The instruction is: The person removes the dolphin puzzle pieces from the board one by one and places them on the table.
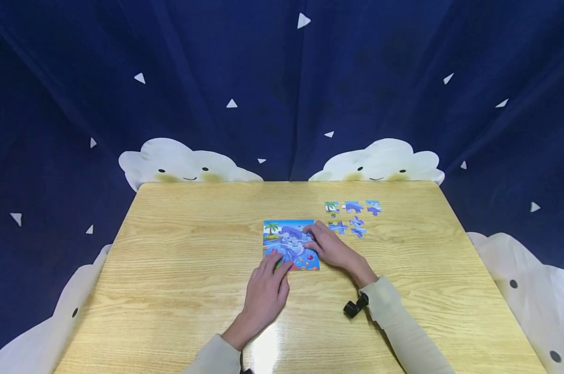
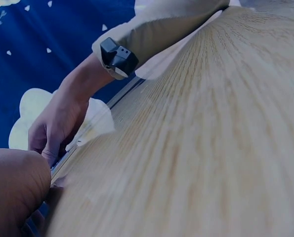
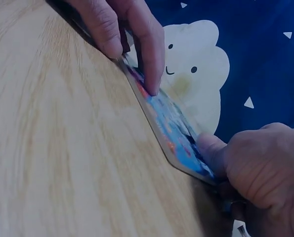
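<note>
A jigsaw puzzle board [image 1: 293, 249] with a dolphin picture, a palm tree and blue water lies flat on the wooden table. My left hand [image 1: 265, 293] reaches over its front left edge, and the long fingers rest on the picture. At the board's right side, my right hand [image 1: 330, 246] curves thumb and index finger around a puzzle piece [image 1: 309, 237], largely covered by the hand. The right wrist view shows the board [image 3: 169, 131] from low at its edge, with the right thumb [image 3: 212, 148] on top.
Several loose puzzle pieces [image 1: 354, 207] lie behind and right of the board. The table [image 1: 193, 223] runs back to a dark blue curtain [image 1: 263, 78] with white triangles and cloud shapes. A black wrist camera [image 1: 355, 306] sits on the right sleeve.
</note>
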### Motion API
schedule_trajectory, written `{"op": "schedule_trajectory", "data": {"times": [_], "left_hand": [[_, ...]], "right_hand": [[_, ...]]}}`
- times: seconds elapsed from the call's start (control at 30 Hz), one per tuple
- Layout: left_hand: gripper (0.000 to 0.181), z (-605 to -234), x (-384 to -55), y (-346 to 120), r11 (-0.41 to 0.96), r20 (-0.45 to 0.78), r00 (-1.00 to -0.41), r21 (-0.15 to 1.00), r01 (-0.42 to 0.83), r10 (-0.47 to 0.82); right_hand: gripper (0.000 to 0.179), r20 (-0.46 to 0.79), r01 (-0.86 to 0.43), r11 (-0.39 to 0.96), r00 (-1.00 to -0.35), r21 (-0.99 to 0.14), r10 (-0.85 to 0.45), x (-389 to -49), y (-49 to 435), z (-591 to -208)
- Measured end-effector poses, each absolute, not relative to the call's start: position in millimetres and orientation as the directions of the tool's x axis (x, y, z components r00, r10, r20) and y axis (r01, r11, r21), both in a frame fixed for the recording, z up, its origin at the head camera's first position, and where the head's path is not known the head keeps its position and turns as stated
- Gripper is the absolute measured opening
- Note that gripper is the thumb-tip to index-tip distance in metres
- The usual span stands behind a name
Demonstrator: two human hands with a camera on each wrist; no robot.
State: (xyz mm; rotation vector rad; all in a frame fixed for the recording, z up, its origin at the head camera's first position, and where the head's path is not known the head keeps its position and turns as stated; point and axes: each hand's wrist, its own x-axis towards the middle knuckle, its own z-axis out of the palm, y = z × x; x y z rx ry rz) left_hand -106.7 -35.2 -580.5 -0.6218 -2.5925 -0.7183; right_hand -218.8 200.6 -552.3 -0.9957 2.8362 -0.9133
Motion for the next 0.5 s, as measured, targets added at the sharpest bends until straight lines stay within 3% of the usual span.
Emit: {"op": "schedule_trajectory", "data": {"times": [0.2,0.4,0.5], "left_hand": [[0.039,-579.0,-107.5,-35.9,0.767,0.450,-0.838,0.403,0.500,0.310],[0.038,-579.0,-107.4,-36.1,0.761,0.457,-0.834,0.407,0.505,0.309],[0.038,-578.7,-107.4,-36.5,0.764,0.463,-0.829,0.396,0.510,0.313]], "right_hand": [[0.036,0.091,-0.531,0.618,-0.796,-0.580,-0.598,-216.0,203.2,-546.5],[0.066,0.047,-0.489,0.634,-0.812,-0.599,-0.582,-211.5,206.0,-544.7],[0.068,0.086,-0.495,0.623,-0.819,-0.606,-0.568,-208.1,205.3,-546.2]]}}
